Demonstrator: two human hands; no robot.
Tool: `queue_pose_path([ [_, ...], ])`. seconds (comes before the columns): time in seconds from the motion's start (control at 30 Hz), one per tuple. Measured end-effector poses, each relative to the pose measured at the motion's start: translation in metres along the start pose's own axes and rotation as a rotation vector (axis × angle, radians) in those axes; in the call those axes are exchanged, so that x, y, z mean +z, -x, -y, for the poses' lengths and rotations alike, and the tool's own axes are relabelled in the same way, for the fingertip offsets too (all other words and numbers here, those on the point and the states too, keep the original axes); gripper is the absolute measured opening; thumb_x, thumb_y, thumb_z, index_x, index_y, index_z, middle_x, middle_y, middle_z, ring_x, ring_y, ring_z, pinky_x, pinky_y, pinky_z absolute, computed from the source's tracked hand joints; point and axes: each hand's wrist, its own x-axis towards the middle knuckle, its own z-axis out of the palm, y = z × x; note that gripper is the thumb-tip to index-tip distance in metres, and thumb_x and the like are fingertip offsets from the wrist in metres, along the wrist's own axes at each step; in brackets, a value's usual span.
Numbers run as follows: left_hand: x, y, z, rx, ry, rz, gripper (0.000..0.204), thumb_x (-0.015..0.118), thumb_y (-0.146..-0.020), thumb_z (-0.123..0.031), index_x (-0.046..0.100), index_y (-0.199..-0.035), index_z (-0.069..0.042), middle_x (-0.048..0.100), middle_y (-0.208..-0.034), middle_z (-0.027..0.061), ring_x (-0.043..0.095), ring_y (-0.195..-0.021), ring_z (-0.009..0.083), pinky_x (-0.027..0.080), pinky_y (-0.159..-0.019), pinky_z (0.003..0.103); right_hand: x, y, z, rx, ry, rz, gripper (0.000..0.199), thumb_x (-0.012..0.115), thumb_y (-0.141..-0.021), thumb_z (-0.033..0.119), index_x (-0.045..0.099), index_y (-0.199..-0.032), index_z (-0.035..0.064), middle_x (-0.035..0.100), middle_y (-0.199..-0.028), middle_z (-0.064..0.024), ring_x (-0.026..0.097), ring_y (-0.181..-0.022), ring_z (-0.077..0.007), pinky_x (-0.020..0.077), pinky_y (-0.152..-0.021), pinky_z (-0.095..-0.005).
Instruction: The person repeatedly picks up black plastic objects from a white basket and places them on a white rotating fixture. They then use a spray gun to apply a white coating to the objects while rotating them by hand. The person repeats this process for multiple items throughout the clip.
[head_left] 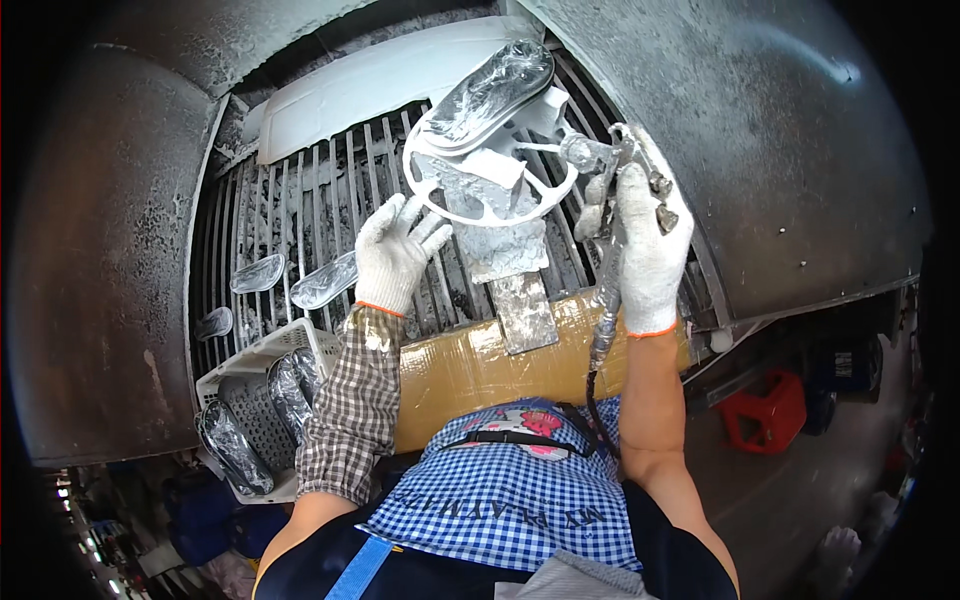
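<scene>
A paint-caked metal spray gun [600, 195], with a hose running down toward my waist, is gripped in my gloved right hand [652, 245]. Its nozzle points left at a white-coated wheel-shaped stand [488, 219]. Tilted on top of the wheel lies a dark, shoe-sole-shaped piece [490, 95] in crinkled clear film with a white rim. My gloved left hand [392, 252] is open beside the wheel's near left, palm up and fingers apart. Its fingertips are close to the wheel's rim; whether they touch it I cannot tell.
Slatted grating [330, 200] lies beneath, between stained metal walls [790, 170]. Film-wrapped sole shapes [325, 280] rest on its left. A white sheet [370, 80] covers the back. A white crate [262, 350] holds wrapped dark pieces. Brown taped padding [460, 365] lines the front; a red stool [765, 412] stands right.
</scene>
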Motion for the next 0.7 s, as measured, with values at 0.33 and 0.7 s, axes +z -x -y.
queue_pose_path([
  [0.33,0.004,-0.009,-0.013,0.051,0.029,-0.044,0.024,0.065,-0.098,-0.023,0.067,-0.112,-0.004,0.063,-0.144,0.0292,0.064,-0.128,0.0430,0.054,-0.108,0.061,-0.004,0.004,0.012,-0.037,0.086,-0.043,0.049,0.060,-0.112,0.011,0.048,-0.156,-0.0046,0.066,-0.095,-0.0047,0.059,-0.075,-0.0057,0.0522,-0.063,-0.0216],
  [0.7,-0.011,-0.017,0.002,0.029,0.059,-0.145,0.017,0.065,-0.099,-0.027,0.066,-0.102,-0.010,0.072,-0.127,0.0197,0.068,-0.120,0.0380,0.057,-0.097,0.054,0.034,0.017,-0.002,0.042,0.078,0.138,0.049,0.066,-0.108,0.011,0.055,-0.153,-0.0050,0.075,-0.120,-0.0081,0.069,-0.092,-0.0066,0.0564,-0.076,-0.0218],
])
